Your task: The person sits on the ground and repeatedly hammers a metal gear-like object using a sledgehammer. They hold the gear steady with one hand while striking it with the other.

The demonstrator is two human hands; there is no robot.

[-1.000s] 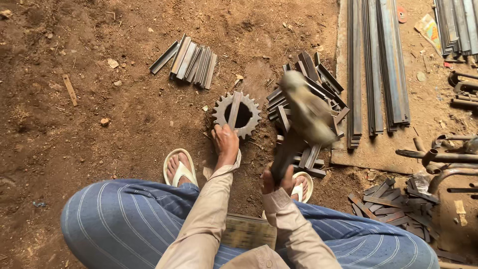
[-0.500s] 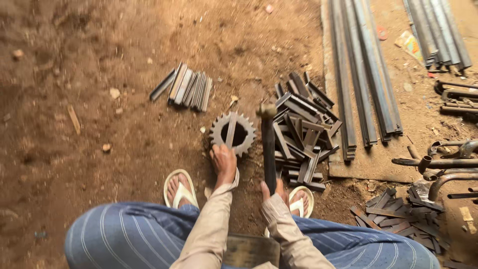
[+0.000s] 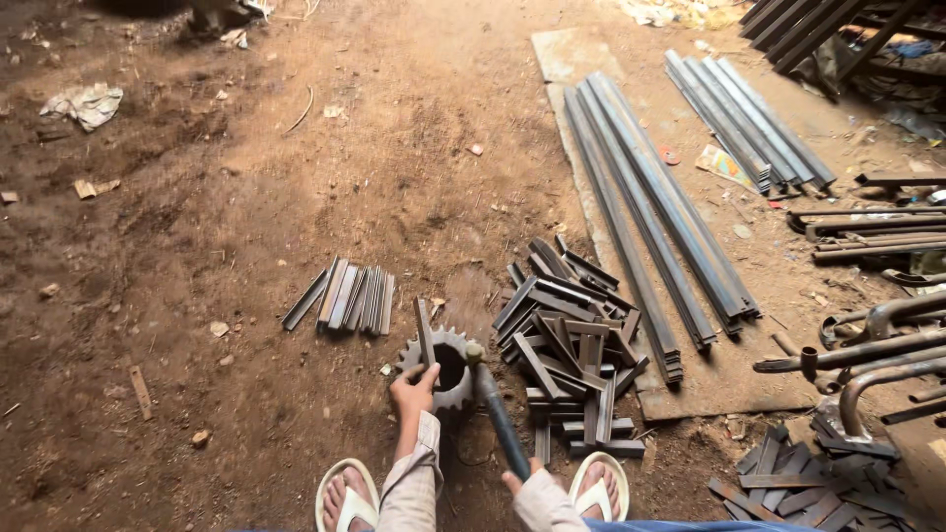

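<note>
Sandalled feet (image 3: 347, 500) frame the hands: right hand (image 3: 519, 483) clenched on a dark-handled hammer (image 3: 496, 412), left hand (image 3: 414, 387) pinning a flat steel strip (image 3: 425, 333) upright on the grey toothed metal gear (image 3: 450, 365) resting on the dirt floor (image 3: 246, 217); beyond lie cut angle-iron pieces (image 3: 567, 340).

The right hand (image 3: 519, 484) is mostly cut off by the bottom edge, so its grip on the hammer handle (image 3: 499, 422) shows only in part. The hammer head (image 3: 474, 352) looks small and blurred against the toothed gear (image 3: 448, 372). The left hand (image 3: 414, 387) hides the lower end of the flat metal strip (image 3: 425, 333). Both sandalled feet (image 3: 347, 500) run off the frame.
</note>
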